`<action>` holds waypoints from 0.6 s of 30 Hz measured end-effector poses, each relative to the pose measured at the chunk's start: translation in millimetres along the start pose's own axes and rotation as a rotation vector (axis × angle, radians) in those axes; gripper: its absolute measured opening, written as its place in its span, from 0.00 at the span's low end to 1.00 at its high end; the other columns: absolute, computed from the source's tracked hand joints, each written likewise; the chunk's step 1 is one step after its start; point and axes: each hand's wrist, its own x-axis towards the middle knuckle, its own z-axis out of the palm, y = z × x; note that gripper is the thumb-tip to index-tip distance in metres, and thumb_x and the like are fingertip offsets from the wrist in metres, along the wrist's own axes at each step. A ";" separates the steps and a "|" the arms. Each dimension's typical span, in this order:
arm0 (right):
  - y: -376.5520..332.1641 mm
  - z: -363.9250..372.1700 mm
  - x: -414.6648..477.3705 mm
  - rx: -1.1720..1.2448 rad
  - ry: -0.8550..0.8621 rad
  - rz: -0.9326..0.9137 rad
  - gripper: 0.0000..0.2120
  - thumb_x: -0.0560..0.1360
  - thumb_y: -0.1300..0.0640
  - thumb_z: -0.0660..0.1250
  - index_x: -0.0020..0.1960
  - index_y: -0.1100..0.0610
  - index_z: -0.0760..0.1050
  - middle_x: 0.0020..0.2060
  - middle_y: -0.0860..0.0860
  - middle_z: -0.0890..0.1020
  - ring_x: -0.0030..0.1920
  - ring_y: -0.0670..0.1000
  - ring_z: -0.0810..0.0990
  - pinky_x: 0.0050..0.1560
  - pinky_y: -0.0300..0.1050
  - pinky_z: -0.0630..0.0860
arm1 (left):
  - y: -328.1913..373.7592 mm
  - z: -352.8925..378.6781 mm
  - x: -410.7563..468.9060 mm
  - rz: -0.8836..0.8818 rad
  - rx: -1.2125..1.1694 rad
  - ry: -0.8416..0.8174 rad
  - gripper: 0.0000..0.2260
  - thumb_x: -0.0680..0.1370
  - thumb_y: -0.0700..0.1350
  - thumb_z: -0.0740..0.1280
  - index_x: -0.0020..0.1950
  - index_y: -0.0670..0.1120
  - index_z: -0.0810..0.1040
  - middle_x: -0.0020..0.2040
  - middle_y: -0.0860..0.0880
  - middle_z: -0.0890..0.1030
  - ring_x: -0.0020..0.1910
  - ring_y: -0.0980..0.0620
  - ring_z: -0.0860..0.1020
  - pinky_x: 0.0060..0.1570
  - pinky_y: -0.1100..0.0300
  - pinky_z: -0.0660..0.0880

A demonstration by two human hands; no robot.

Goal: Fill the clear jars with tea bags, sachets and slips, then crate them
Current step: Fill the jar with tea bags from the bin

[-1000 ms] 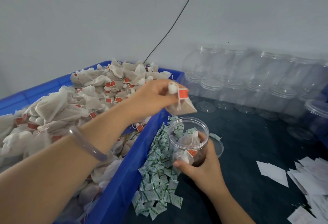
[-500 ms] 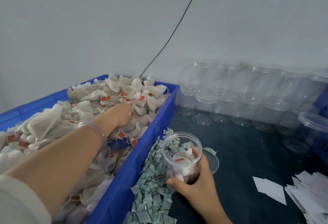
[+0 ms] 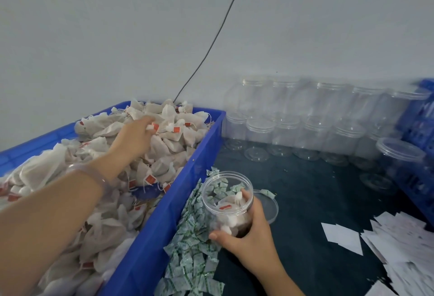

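My right hand (image 3: 249, 237) grips a clear open jar (image 3: 225, 190) on the dark table, just right of the blue bin (image 3: 164, 220). A few tea bags with red tags lie inside the jar. My left hand (image 3: 133, 138) reaches far into the bin, onto the heap of tea bags (image 3: 164, 152). Its fingertips pinch the white knot and red tag of one tea bag (image 3: 152, 127) near the back. A pile of green-and-white sachets (image 3: 192, 248) lies between the bin and the jar. White paper slips (image 3: 404, 244) are spread at the right.
The jar's clear lid (image 3: 270, 204) lies flat just behind my right hand. Several empty clear jars (image 3: 305, 136) are stacked along the wall, one more (image 3: 399, 157) at the right. A blue crate (image 3: 420, 131) stands at the far right. A dark cable (image 3: 211, 44) runs down the wall.
My left hand dropped a tea bag over the jar, swung back into the bin and reached further toward the back of the heap. My right hand kept hold of the jar.
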 end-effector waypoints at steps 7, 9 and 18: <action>-1.3 0.4 0.0 0.008 0.008 0.039 0.41 0.53 0.45 0.83 0.56 0.20 0.66 0.58 0.30 0.77 0.60 0.34 0.76 0.52 0.24 0.72 | 93.7 -45.3 -39.8 0.210 -0.394 -0.014 0.07 0.79 0.41 0.65 0.49 0.53 0.79 0.47 0.51 0.84 0.43 0.48 0.83 0.45 0.50 0.80; -4.7 0.2 -1.9 0.005 0.016 0.035 0.42 0.54 0.45 0.83 0.60 0.25 0.66 0.59 0.31 0.77 0.61 0.34 0.75 0.54 0.26 0.72 | 124.3 -43.1 -60.3 0.220 -0.503 -0.231 0.09 0.78 0.37 0.67 0.46 0.52 0.79 0.46 0.48 0.84 0.43 0.47 0.84 0.42 0.54 0.82; -24.3 -54.3 -15.5 -0.065 0.093 0.048 0.41 0.53 0.45 0.82 0.62 0.39 0.68 0.56 0.33 0.78 0.57 0.36 0.77 0.52 0.27 0.73 | 187.0 -12.1 -92.8 0.390 -0.134 -0.602 0.06 0.74 0.40 0.72 0.42 0.50 0.79 0.41 0.54 0.82 0.41 0.54 0.82 0.39 0.64 0.79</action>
